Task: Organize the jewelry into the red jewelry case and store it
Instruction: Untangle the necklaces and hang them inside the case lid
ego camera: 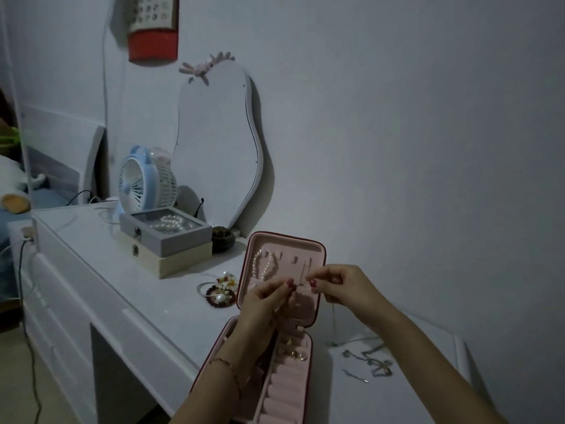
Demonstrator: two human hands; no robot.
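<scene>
— Two hands are meeting over the open red jewelry case point(282, 304); what are they gripping?

— Left hand point(264, 304) and right hand point(342, 286) are each pinching an end of something thin and small, too dim to name, in front of the case's upright lid.

— What is lying around the case?

— Right of it, silver chains point(368, 361) are sprawling on the white dresser point(101, 270). Left of it, a heap of bracelets point(220, 289) is sitting close by. The left forearm is covering part of the tray.

— And beyond the case?

— Two stacked boxes point(166, 243), a blue fan point(146, 180), then a wavy mirror point(218, 142) are standing farther back; a pearl strand point(264, 264) is hanging inside the lid.
</scene>
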